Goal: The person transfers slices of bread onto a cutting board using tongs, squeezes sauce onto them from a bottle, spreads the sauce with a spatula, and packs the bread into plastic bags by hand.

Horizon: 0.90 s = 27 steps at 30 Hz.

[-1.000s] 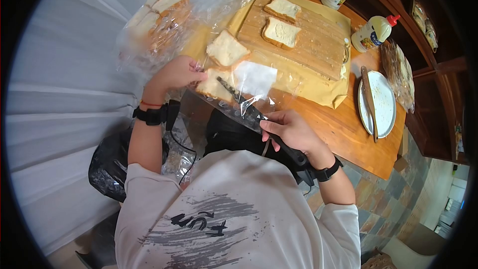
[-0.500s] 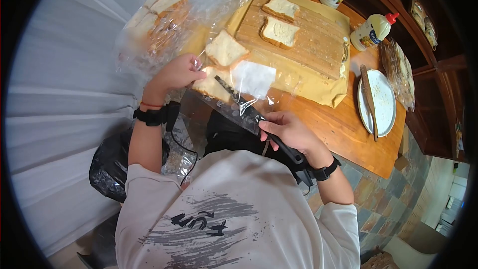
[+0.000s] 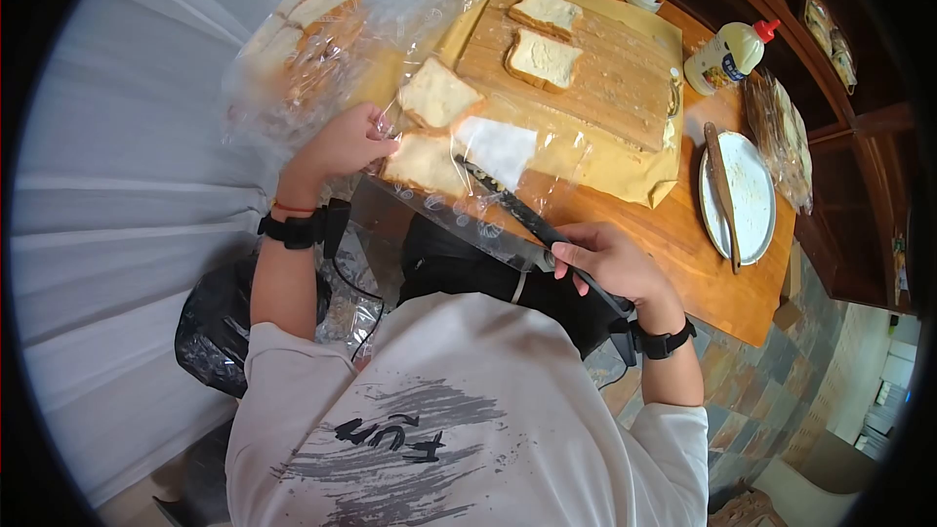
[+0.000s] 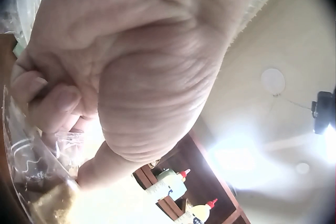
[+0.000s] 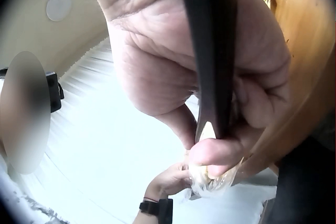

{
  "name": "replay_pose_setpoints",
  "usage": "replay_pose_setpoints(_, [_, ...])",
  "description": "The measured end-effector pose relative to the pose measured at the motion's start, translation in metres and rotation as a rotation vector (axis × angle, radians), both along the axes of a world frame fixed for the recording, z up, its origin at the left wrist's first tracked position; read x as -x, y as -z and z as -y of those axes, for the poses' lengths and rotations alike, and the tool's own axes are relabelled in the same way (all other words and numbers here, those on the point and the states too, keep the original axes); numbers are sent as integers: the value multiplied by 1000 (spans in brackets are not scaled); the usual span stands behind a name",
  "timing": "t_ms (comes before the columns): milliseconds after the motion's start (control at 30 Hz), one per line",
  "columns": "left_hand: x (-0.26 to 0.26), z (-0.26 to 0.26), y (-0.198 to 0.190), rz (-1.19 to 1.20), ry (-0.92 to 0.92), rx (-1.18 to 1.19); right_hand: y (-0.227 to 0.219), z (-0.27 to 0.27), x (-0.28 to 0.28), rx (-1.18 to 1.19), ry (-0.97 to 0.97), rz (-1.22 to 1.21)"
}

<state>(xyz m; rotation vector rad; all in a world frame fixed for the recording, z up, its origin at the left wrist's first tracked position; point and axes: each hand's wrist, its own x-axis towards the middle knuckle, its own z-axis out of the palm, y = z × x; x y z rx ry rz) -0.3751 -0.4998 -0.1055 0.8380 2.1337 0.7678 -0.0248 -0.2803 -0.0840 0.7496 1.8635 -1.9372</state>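
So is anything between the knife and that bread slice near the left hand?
Yes. The bread slice lies inside a clear plastic bag, so the film covers it. The knife, gripped by the right hand, lies on the bag beside the slice. The left hand pinches the bag's edge.

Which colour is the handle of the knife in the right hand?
Black; the knife handle shows best in the right wrist view.

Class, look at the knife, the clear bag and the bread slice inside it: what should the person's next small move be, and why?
Probably draw the knife a little further back toward the body. The right hand has a grip on its handle, and the blade lies across the clear bag beside the bread slice, while the left hand pinches the bag's edge. Keeping that pinch should hold the plastic taut.
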Motion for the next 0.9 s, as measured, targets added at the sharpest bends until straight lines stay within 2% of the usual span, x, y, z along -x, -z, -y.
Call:
replay_pose_setpoints(200, [-2, 2, 2, 60, -38, -92, -12, -21, -17, -159, 1, 52])
replay_pose_setpoints(267, [-8, -4, -6, 99, -142, -45, -11, -23, -13, -199, 25, 41])
replay_pose_setpoints(300, [-9, -6, -4, 99, -136, -46, -13, -19, -6, -206, 69, 37])
replay_pose_setpoints(367, [-9, -7, 2, -49, -126, -111, -14, -14, 7, -216, 114, 31])
replay_pose_setpoints(533, [1, -12, 20, -121, -96, -195, -4, -11, 40, -157, 138, -18])
replay_pose_setpoints(600, [-6, -16, 10, -161, -94, -227, -2, -10, 52, -124, 145, -12])
replay_pose_setpoints(700, [-24, -19, -8, -259, -145, -122, 6, -8, 63, -75, 178, -41])
replay_pose_setpoints(767, [-33, -18, -13, -971, 47, -184, 12, -11, 64, -80, 215, -46])
replay_pose_setpoints(900, [-43, -24, -20, -1008, 93, -282, 14, -13, 64, -88, 263, -98])
